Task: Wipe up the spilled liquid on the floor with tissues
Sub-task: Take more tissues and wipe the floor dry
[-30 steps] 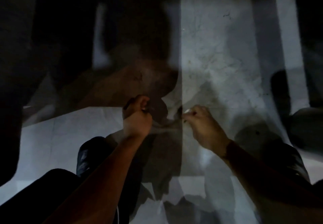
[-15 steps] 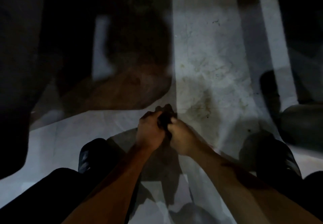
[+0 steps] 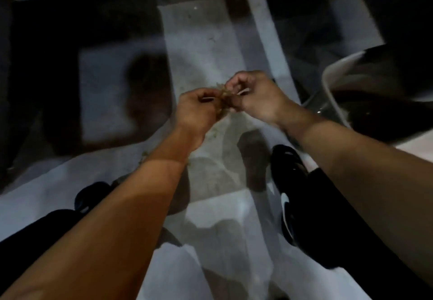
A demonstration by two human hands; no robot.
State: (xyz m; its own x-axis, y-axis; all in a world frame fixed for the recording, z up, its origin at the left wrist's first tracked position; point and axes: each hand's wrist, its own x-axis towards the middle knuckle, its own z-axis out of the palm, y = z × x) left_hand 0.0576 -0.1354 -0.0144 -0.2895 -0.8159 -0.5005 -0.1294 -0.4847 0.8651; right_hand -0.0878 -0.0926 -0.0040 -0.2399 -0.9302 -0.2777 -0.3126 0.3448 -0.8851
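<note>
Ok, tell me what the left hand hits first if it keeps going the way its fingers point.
Most likely the soggy tissue wad it already pinches, then the right hand just beyond; depth is hard to judge.

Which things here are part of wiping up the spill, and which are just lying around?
Part of the job:
- crumpled brownish wet tissue, pinched by left hand and right hand
- pale tiled floor, stained below the hands

Lying about:
- white-rimmed bin with dark liner
- black shoes
</note>
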